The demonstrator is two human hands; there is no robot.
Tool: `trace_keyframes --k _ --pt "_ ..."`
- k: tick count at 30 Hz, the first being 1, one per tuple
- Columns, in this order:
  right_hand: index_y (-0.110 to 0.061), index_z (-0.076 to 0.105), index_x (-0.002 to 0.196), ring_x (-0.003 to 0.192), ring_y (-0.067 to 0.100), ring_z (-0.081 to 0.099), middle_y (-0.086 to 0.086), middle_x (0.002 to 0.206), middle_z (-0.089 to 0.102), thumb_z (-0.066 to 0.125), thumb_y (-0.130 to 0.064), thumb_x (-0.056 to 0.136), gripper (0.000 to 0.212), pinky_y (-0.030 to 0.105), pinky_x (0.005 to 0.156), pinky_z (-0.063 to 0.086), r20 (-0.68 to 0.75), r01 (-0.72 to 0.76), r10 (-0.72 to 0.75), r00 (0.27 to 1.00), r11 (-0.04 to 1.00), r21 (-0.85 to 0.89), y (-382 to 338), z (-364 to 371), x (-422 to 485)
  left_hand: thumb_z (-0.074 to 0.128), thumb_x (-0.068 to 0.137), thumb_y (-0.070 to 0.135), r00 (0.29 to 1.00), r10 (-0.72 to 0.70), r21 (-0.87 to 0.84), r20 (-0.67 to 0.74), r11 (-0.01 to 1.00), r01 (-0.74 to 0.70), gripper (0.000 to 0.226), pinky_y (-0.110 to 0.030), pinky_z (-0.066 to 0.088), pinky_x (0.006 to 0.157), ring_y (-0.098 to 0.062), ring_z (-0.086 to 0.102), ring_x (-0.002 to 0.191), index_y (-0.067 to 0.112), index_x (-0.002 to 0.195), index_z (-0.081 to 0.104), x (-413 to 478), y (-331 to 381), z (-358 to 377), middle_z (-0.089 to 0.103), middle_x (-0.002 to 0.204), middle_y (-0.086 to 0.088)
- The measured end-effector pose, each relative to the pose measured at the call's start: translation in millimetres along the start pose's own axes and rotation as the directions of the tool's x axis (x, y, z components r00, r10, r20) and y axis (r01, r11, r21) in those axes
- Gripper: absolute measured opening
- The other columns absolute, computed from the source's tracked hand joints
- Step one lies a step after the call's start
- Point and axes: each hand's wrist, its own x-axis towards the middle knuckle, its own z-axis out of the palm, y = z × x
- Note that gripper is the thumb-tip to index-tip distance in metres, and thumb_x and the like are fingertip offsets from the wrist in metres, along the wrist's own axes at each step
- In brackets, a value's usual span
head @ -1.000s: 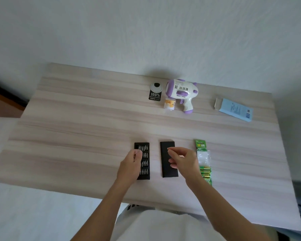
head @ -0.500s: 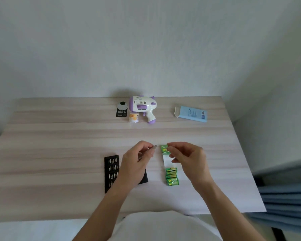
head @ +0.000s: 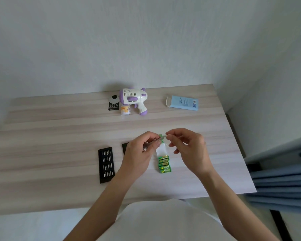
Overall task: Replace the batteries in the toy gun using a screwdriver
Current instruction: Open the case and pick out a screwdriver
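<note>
My left hand [head: 140,151] is closed around a thin silver screwdriver [head: 161,136], whose tip points right, above the table. My right hand [head: 186,146] pinches the tip end between thumb and forefinger; whether a loose bit is there is too small to tell. Below the hands lies a green battery pack [head: 164,165] with several batteries. A black tray of screwdriver bits [head: 106,164] lies to the left. The black lid [head: 125,147] is mostly hidden behind my left hand. The white and purple toy gun [head: 134,100] lies at the far edge, away from both hands.
On the light wooden table [head: 50,136], a small yellow bottle [head: 126,110] and a black tag [head: 114,105] sit beside the gun. A blue box [head: 182,103] lies far right. Grey walls meet behind and to the right of the table. A blue fabric [head: 281,188] hangs beyond the right edge.
Both hands rose from the bit tray and lid and met over the battery pack. The left hand now holds the screwdriver and the right has closed on its tip. The camera view shifted.
</note>
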Motion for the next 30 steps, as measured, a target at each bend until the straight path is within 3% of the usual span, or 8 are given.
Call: trace_keyframes --k 9,14,19,22,26,30 --pt "-0.021 0.075 0.089 0.070 0.011 0.068 -0.008 0.083 0.071 0.070 -0.004 0.089 0.017 0.027 0.055 0.056 0.021 0.154 -0.153 0.988 0.975 -0.161 5.2 -9.4 4.1 0.067 0.093 0.015 1.000 -0.014 0.033 -0.005 0.999 0.014 0.006 -0.011 0.043 0.066 -0.001 0.058 0.071 0.017 0.095 0.072 0.0 5.3 5.9 0.069 0.083 0.013" --pt "-0.014 0.076 0.092 0.069 0.008 0.065 -0.012 0.082 0.065 0.072 -0.005 0.088 0.010 0.018 0.058 0.048 0.085 0.379 -0.372 0.925 0.870 -0.316 10.2 -14.0 10.1 0.068 0.092 0.013 1.000 -0.014 0.052 -0.010 0.999 0.015 0.006 -0.009 0.042 0.067 0.003 0.058 0.071 0.017 0.094 0.073 1.0 8.0 5.2 0.069 0.082 0.016" --pt "-0.012 0.076 0.093 0.068 0.009 0.061 -0.008 0.080 0.062 0.070 -0.004 0.090 0.010 0.017 0.061 0.044 0.149 0.498 -0.478 0.866 0.791 -0.355 8.9 -17.2 14.4 0.067 0.093 0.013 1.000 -0.017 0.067 -0.005 0.998 0.017 0.008 -0.008 0.042 0.067 0.004 0.058 0.071 0.020 0.094 0.072 1.0 8.2 2.7 0.067 0.080 0.019" --pt "-0.011 0.075 0.093 0.067 0.010 0.059 -0.009 0.080 0.060 0.070 -0.004 0.090 0.010 0.019 0.061 0.044 0.170 0.525 -0.498 0.850 0.784 -0.331 8.8 -18.1 15.8 0.066 0.093 0.014 1.000 -0.020 0.069 0.002 0.997 0.020 0.010 -0.009 0.042 0.067 0.002 0.058 0.071 0.022 0.094 0.072 1.0 6.4 1.8 0.067 0.078 0.021" --pt "-0.010 0.076 0.094 0.070 0.015 0.063 -0.004 0.083 0.065 0.068 0.000 0.088 0.013 0.032 0.059 0.051 0.192 0.517 -0.481 0.856 0.814 -0.265 13.3 -20.1 17.3 0.065 0.095 0.016 0.999 -0.017 0.072 0.029 0.997 0.015 0.011 -0.013 0.045 0.069 -0.002 0.062 0.075 0.024 0.094 0.071 -0.6 3.8 2.0 0.068 0.076 0.023" --pt "-0.011 0.076 0.096 0.071 0.013 0.065 -0.003 0.085 0.067 0.068 0.002 0.088 0.017 0.028 0.058 0.053 0.232 0.492 -0.444 0.866 0.840 -0.228 18.6 -22.1 16.9 0.063 0.095 0.015 0.999 -0.021 0.077 0.046 0.997 0.018 0.010 -0.013 0.046 0.070 -0.003 0.064 0.078 0.021 0.095 0.071 -3.5 3.9 3.8 0.069 0.078 0.016"
